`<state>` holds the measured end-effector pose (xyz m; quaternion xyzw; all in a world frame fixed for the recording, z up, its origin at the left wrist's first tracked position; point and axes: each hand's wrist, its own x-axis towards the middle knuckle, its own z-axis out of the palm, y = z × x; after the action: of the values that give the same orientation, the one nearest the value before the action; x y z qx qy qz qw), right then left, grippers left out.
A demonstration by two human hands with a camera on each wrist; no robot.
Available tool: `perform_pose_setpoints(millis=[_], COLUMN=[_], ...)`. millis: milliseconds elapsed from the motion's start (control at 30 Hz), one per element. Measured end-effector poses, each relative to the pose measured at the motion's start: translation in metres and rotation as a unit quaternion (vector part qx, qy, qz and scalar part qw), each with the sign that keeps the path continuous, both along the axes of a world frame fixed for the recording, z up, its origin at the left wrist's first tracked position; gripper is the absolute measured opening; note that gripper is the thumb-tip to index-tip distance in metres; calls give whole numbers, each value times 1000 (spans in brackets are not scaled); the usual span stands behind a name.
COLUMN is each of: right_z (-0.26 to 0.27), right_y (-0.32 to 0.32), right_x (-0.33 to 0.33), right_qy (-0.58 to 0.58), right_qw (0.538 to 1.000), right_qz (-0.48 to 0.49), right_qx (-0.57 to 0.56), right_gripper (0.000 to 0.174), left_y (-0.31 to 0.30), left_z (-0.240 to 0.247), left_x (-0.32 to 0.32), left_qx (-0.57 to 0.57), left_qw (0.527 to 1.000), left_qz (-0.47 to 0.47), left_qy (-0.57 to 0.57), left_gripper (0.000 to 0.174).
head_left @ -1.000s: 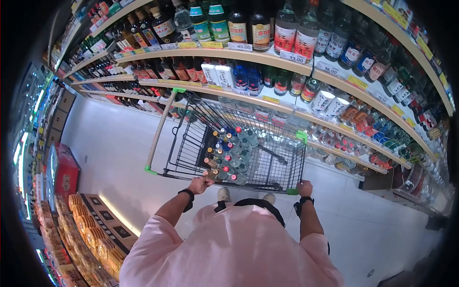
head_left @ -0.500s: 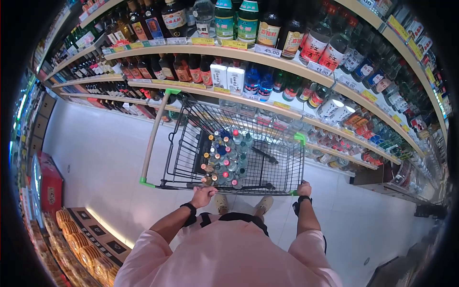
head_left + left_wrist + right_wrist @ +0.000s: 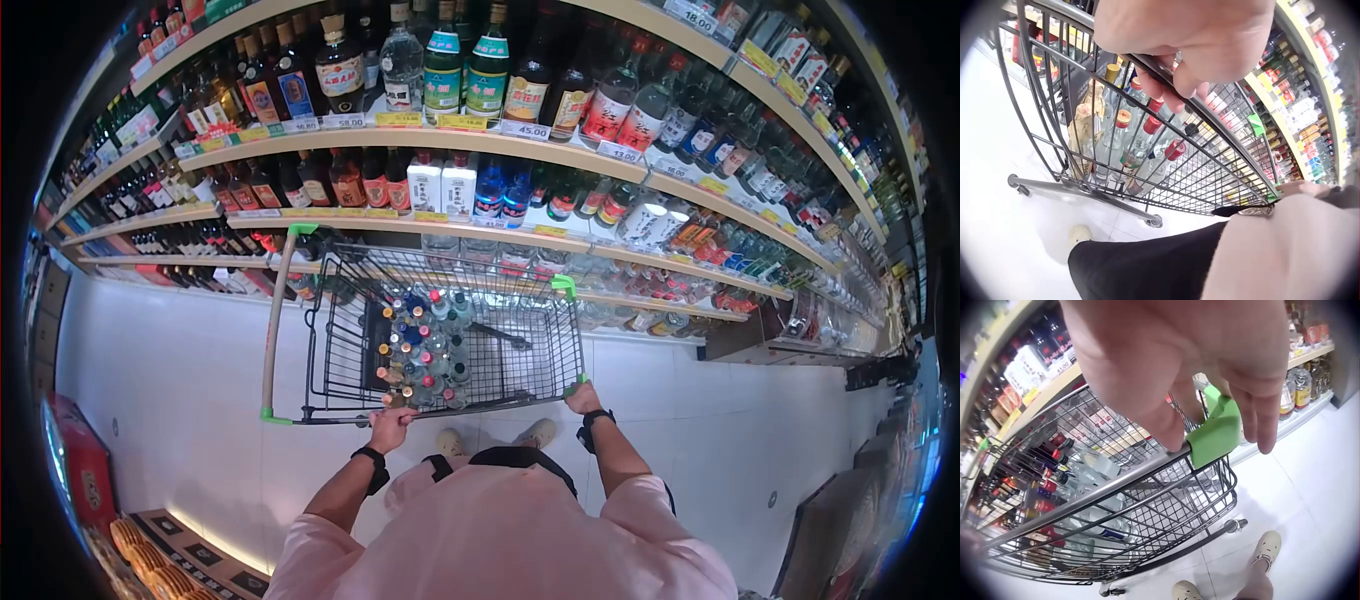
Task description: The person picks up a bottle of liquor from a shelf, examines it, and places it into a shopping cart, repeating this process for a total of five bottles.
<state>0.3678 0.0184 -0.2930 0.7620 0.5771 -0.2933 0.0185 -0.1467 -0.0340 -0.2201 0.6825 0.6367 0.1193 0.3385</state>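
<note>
A wire shopping cart (image 3: 520, 375) with green corner pieces stands side-on in front of me, its handle (image 3: 276, 330) to the left. Many glass bottles (image 3: 428, 350) with red, gold, blue and dark caps stand grouped in its left half. My left hand (image 3: 390, 428) grips the near top rail beside the bottles; in the left wrist view, the fingers of that hand (image 3: 1185, 37) curl over the rail. At the near right corner my right hand (image 3: 583, 398) holds the rim, and the right wrist view has its thumb and fingers around the green corner piece (image 3: 1216, 434).
Long shelves (image 3: 400, 142) of liquor bottles and boxes run just beyond the cart. A red case (image 3: 82, 465) and a stand of packaged round goods (image 3: 150, 560) are at the lower left. Dark display units (image 3: 830, 530) stand at the lower right. Pale tiled floor (image 3: 680, 440) lies around my feet.
The cart has shifted left along the shelves, with both hands still holding its near rim. My view has turned, so the shelves sit lower and more of the right side shows.
</note>
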Motion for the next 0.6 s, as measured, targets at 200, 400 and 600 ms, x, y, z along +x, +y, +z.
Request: perform_pose_setpoints(millis=[200, 400, 600], right_z=[51, 50, 66], right_y=[-10, -11, -3], right_x=[-42, -65, -94], right_qy=[-2, -16, -30], right_qw=[997, 995, 991], right_qz=[13, 42, 32], right_qx=[-77, -87, -130], right_gripper=[56, 63, 64], left_y=[3, 10, 11], left_z=[2, -5, 3], left_x=[-31, -60, -75], left_qx=[3, -23, -2], left_qw=[1000, 999, 999], left_qz=[14, 30, 39], left_qy=[-5, -2, 25], left_gripper=[28, 23, 28])
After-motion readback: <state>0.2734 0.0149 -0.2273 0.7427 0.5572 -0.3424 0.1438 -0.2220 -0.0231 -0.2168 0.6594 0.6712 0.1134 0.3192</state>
